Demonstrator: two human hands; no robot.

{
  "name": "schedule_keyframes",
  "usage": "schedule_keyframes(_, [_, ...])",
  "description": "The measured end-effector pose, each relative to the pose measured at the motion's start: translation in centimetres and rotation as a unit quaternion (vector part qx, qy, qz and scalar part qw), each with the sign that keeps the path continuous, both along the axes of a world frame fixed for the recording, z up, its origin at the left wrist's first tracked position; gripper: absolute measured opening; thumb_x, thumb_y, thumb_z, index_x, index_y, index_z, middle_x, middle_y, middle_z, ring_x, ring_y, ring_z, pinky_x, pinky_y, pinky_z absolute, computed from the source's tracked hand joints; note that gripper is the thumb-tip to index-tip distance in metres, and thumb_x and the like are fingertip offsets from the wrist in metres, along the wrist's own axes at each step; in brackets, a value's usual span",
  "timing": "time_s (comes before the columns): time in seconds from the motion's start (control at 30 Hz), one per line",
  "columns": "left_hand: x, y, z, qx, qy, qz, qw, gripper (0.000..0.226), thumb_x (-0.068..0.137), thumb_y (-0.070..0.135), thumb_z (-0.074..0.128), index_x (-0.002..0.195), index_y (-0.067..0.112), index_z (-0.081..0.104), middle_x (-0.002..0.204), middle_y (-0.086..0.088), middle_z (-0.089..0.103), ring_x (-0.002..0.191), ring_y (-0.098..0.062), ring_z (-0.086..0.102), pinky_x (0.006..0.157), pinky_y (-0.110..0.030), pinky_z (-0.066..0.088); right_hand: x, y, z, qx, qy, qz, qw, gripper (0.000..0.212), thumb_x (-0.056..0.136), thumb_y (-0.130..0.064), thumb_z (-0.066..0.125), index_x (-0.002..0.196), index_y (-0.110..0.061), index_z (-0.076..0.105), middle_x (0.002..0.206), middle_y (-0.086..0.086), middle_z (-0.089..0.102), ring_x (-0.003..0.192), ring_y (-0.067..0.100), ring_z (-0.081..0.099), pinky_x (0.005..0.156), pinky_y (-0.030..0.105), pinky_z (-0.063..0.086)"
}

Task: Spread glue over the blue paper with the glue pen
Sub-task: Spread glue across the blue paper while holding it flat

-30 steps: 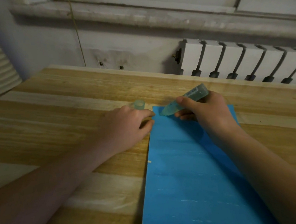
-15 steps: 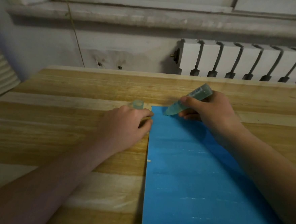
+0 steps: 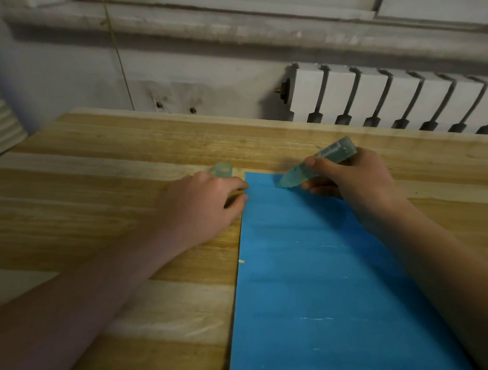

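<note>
A long sheet of blue paper (image 3: 316,291) lies on the wooden table (image 3: 89,231), running from mid-table toward me. My right hand (image 3: 355,184) grips a translucent green glue pen (image 3: 310,167), tilted, with its tip touching the paper near the far edge. My left hand (image 3: 203,208) rests on the table, fingertips pressing the paper's far left corner edge. Faint shiny glue streaks show lower on the sheet.
The pen's clear cap (image 3: 223,170) stands on the table just beyond my left hand. A white radiator (image 3: 401,100) and a wall with a windowsill lie behind the table's far edge. A thin cord (image 3: 116,48) hangs down the wall.
The pen tip has slid a little to the right along the paper's far edge. My left hand keeps the same hold on the corner.
</note>
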State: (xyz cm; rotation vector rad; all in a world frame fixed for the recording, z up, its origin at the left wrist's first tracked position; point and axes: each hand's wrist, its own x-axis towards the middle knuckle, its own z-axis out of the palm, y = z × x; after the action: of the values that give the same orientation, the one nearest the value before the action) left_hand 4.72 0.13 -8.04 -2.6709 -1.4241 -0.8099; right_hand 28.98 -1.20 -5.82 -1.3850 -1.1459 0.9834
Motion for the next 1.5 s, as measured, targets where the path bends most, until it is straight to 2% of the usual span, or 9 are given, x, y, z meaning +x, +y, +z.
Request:
schedule_keyframes(0.1, [0.0, 0.1, -0.1, 0.006, 0.002, -0.005, 1.000, 0.027, 0.090, 0.038, 0.057, 0.111, 0.030, 0.071, 0.045, 0.020, 0.031, 0.043, 0.001, 0.041, 0.044, -0.019, 0.029, 0.2, 0.0, -0.2, 0.004, -0.014, -0.004, 1.000, 0.015, 0.092, -0.023, 0.080, 0.099, -0.012, 0.072, 0.087, 0.003, 0.083, 0.078, 0.021, 0.081, 0.066, 0.024, 0.063])
schedule_keyframes(0.23, [-0.1, 0.2, -0.2, -0.003, 0.006, 0.006, 1.000, 0.029, 0.090, 0.042, 0.053, 0.112, 0.033, 0.070, 0.050, 0.019, 0.034, 0.052, -0.008, 0.047, 0.052, -0.025, 0.040, 0.6, -0.1, -0.3, 0.014, -0.016, -0.003, 1.000, 0.013, 0.091, -0.021, 0.081, 0.096, -0.011, 0.073, 0.084, 0.005, 0.083, 0.076, 0.022, 0.081, 0.065, 0.025, 0.063])
schedule_keyframes(0.4, [-0.1, 0.3, -0.3, 0.009, 0.000, -0.004, 1.000, 0.030, 0.089, 0.041, 0.053, 0.111, 0.031, 0.070, 0.049, 0.022, 0.030, 0.047, 0.004, 0.037, 0.047, -0.019, 0.026, 0.9, -0.2, -0.3, 0.018, -0.020, -0.008, 1.000, 0.014, 0.092, -0.021, 0.080, 0.097, -0.010, 0.073, 0.084, 0.002, 0.083, 0.075, 0.020, 0.080, 0.064, 0.023, 0.061])
schedule_keyframes(0.57, [-0.2, 0.3, -0.3, 0.005, 0.009, 0.009, 1.000, 0.031, 0.088, 0.044, 0.050, 0.111, 0.035, 0.069, 0.050, 0.020, 0.034, 0.049, -0.003, 0.041, 0.048, -0.022, 0.029, 1.1, -0.2, -0.2, 0.019, -0.028, -0.012, 0.999, 0.014, 0.093, -0.022, 0.079, 0.097, -0.011, 0.072, 0.084, -0.001, 0.082, 0.075, 0.020, 0.080, 0.066, 0.025, 0.063])
schedule_keyframes(0.77, [-0.3, 0.3, -0.3, 0.022, -0.002, 0.005, 1.000, 0.031, 0.087, 0.044, 0.050, 0.108, 0.034, 0.071, 0.049, 0.022, 0.033, 0.046, 0.002, 0.037, 0.046, -0.016, 0.021, 1.2, -0.3, -0.1, 0.020, -0.032, -0.017, 0.999, 0.014, 0.093, -0.022, 0.078, 0.098, -0.011, 0.071, 0.083, -0.002, 0.082, 0.074, 0.020, 0.081, 0.065, 0.025, 0.063])
schedule_keyframes(0.97, [-0.2, 0.5, -0.4, 0.005, 0.003, 0.004, 1.000, 0.038, 0.087, 0.050, 0.043, 0.111, 0.035, 0.069, 0.052, 0.021, 0.034, 0.049, -0.001, 0.038, 0.047, -0.019, 0.026, 1.4, -0.5, 0.0, 0.022, -0.038, -0.025, 0.999, 0.013, 0.094, -0.022, 0.077, 0.095, -0.011, 0.071, 0.081, -0.002, 0.082, 0.072, 0.020, 0.080, 0.061, 0.023, 0.062])
schedule_keyframes(1.13, [-0.4, 0.5, -0.5, 0.001, -0.002, 0.005, 1.000, 0.030, 0.088, 0.044, 0.051, 0.112, 0.036, 0.069, 0.050, 0.017, 0.033, 0.051, -0.005, 0.039, 0.048, -0.021, 0.025, 1.6, -0.5, 0.0, 0.019, -0.042, -0.031, 0.998, 0.014, 0.094, -0.023, 0.078, 0.095, -0.010, 0.071, 0.080, 0.000, 0.082, 0.072, 0.021, 0.080, 0.061, 0.024, 0.062])
schedule_keyframes(1.37, [-0.3, 0.3, -0.4, -0.008, -0.003, 0.000, 1.000, 0.030, 0.090, 0.042, 0.053, 0.114, 0.035, 0.069, 0.052, 0.017, 0.032, 0.058, -0.014, 0.043, 0.055, -0.029, 0.040, 2.0, -0.6, 0.2, 0.017, -0.057, -0.042, 0.997, 0.015, 0.094, -0.026, 0.077, 0.096, -0.012, 0.071, 0.079, -0.004, 0.082, 0.070, 0.017, 0.080, 0.058, 0.020, 0.060])
schedule_keyframes(1.5, [-0.3, 0.2, -0.4, -0.003, -0.010, -0.002, 1.000, 0.028, 0.090, 0.040, 0.056, 0.114, 0.034, 0.069, 0.051, 0.017, 0.031, 0.057, -0.012, 0.041, 0.054, -0.027, 0.035, 2.1, -0.7, 0.3, 0.023, -0.060, -0.045, 0.997, 0.014, 0.094, -0.026, 0.077, 0.097, -0.015, 0.069, 0.080, -0.008, 0.081, 0.068, 0.015, 0.079, 0.058, 0.020, 0.060])
